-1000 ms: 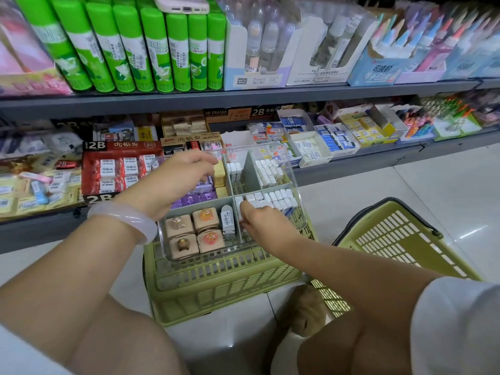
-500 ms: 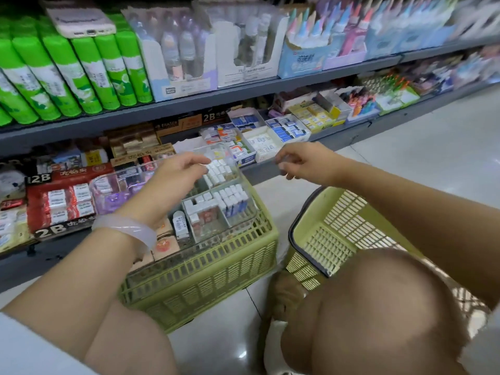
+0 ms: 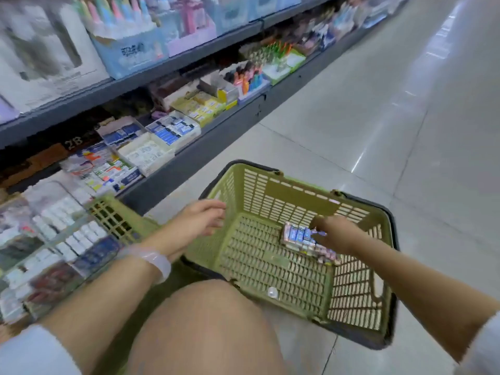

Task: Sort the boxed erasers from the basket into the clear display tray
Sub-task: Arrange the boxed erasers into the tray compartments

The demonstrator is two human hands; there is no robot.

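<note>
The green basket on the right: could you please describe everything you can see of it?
The green basket is slotted plastic with a dark rim and sits upright on the floor tiles. Its floor is mostly bare; a wrapped pack of erasers lies near the far wall. The right hand reaches onto the pack; the left hand hovers over the near-left rim.

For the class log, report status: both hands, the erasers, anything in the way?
Right hand reaching onto boxed erasers in green basket, grip unclear. Left hand open over basket's near-left rim, empty. Clear display tray at left, part-filled. Nothing blocking.

Motion blur smears the clear display tray [image 3: 54, 239], cut off at the left edge.
</note>
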